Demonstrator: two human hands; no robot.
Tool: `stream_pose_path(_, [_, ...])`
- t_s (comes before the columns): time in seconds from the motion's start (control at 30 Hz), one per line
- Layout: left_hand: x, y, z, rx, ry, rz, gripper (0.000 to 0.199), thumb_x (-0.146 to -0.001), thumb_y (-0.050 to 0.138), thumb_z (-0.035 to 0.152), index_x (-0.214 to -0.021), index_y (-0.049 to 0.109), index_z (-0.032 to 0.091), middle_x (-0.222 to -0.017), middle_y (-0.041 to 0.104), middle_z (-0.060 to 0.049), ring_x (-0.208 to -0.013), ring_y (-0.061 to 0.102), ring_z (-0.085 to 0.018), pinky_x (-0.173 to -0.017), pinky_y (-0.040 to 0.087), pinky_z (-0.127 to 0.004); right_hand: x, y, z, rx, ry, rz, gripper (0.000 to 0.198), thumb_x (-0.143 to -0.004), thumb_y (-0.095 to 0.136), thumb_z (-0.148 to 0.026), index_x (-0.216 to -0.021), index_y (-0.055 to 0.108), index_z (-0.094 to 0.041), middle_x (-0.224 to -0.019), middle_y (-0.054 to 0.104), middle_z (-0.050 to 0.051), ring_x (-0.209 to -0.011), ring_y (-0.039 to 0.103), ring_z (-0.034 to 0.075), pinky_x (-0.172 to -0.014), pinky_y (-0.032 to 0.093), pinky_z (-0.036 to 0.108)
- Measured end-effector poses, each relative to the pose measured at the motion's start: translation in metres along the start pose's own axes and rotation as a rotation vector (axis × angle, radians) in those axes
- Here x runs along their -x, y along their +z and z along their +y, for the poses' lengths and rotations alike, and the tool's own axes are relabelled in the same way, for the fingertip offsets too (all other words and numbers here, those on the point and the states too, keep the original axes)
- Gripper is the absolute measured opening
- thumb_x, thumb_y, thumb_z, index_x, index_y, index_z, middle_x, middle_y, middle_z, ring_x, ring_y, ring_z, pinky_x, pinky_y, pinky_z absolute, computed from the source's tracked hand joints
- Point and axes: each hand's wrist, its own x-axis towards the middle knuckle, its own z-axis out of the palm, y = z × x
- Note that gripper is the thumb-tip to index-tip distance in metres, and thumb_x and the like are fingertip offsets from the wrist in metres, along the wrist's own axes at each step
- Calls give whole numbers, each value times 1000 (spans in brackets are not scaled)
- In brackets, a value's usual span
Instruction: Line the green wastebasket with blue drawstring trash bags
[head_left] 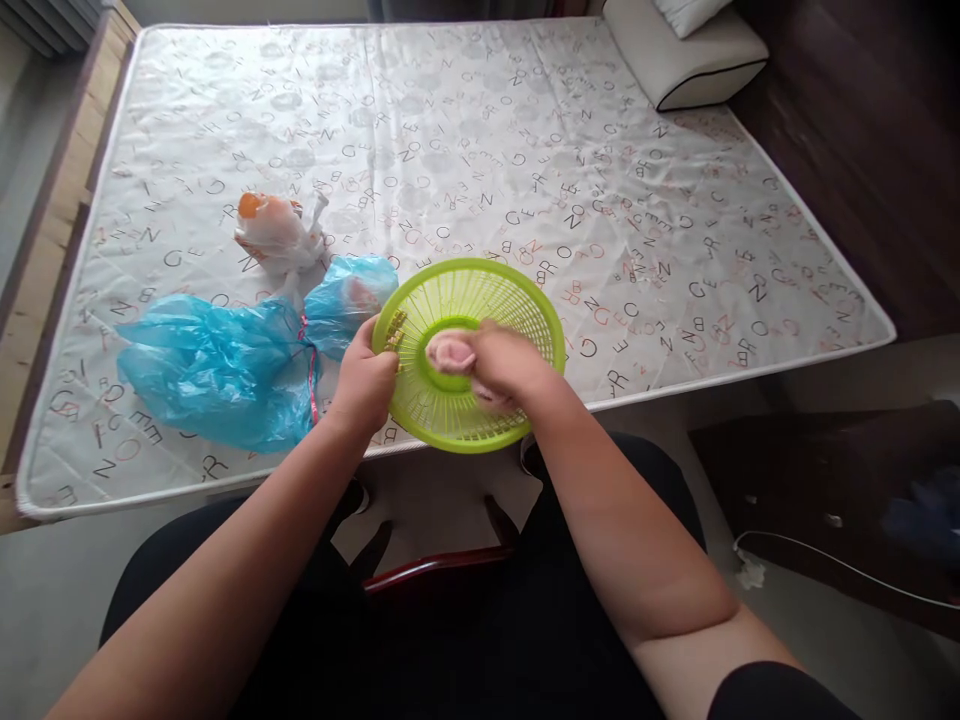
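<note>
A letter-printed mattress point(465, 130) is stretching ahead, a cream cushion point(697, 75) lying at its far right corner. A crumpled blue plastic bag point(210, 370) is sitting just left of a round, lime-green plastic basket point(457, 440) by the mattress's near edge. A white plastic bag point(277, 235) is lying beyond. The left hand point(364, 380) is clasping the basket's rim between thumb and fingers; the right hand point(510, 365), tightly closed, is gripping and partly hiding a bunched pale-pink cloth point(450, 352) inside the basket.
</note>
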Motion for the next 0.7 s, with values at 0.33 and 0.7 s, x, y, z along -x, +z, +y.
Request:
stream_pose_path(0.33, [31,37,-5,-3,30,-72,60,-81,67,9,-139,66,24,-130,75,-6,-123,71,-26,-115,54,-43,3,33,9,577,-553,262,23,-109,55,-30,-116,77,-25,-139,61,11,-125,54,31,-112,49,53])
stream_pose_path(0.7, [62,42,7,-73,24,-6,67,-75,56,-7,-134,68,21,-129,75,-7,-124,69,-27,-119,52,-43,-23,13,40,850,-817,-339,35,-110,46,-24,-132,72,-22,-143,67,13,-122,57,28,-109,44,52])
